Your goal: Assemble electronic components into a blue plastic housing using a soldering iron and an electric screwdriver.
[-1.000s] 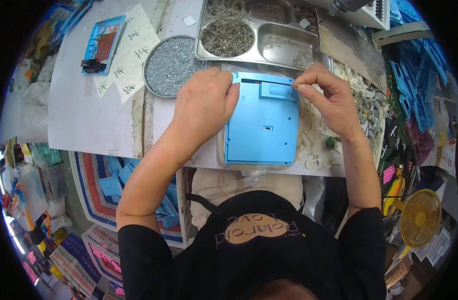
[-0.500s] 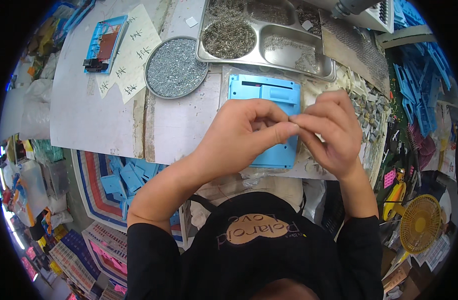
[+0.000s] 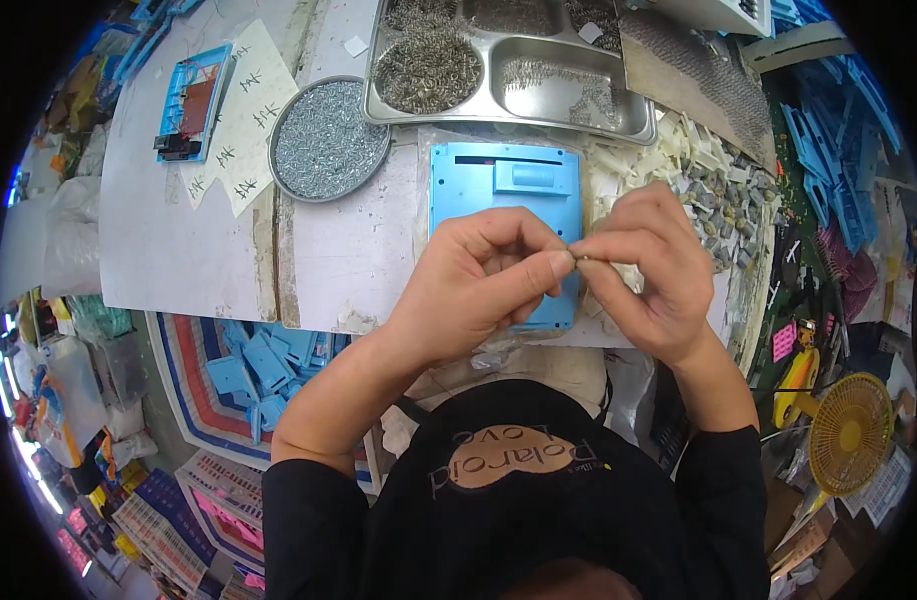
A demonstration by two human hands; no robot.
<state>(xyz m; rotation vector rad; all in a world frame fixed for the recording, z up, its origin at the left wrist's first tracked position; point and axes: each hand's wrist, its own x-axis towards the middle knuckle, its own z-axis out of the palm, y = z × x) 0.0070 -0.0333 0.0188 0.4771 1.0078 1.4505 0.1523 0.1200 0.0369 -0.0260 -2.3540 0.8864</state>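
Note:
My left hand [image 3: 483, 275] and my right hand [image 3: 653, 270] meet fingertip to fingertip above a blue plastic housing [image 3: 453, 195]. Each hand is closed in a pinch, thumb against forefinger. A tiny dark speck shows where the fingertips touch, too small to name. The housing lies flat on the table, with a slot and a raised block near its far end; my hands hide part of its near half.
A round metal dish [image 3: 275, 165] of small screws stands left of the housing. Beyond sits a steel compartment tray [image 3: 486, 85] holding small metal springs [image 3: 428, 75]. Small grey and cream parts [image 3: 718, 195] lie at right. A blue casing with wiring [image 3: 193, 105] rests far left.
The view has shifted slightly, so the table things appear further left. My hands stay pinched together over the housing, and the small speck between the fingertips is now more visible.

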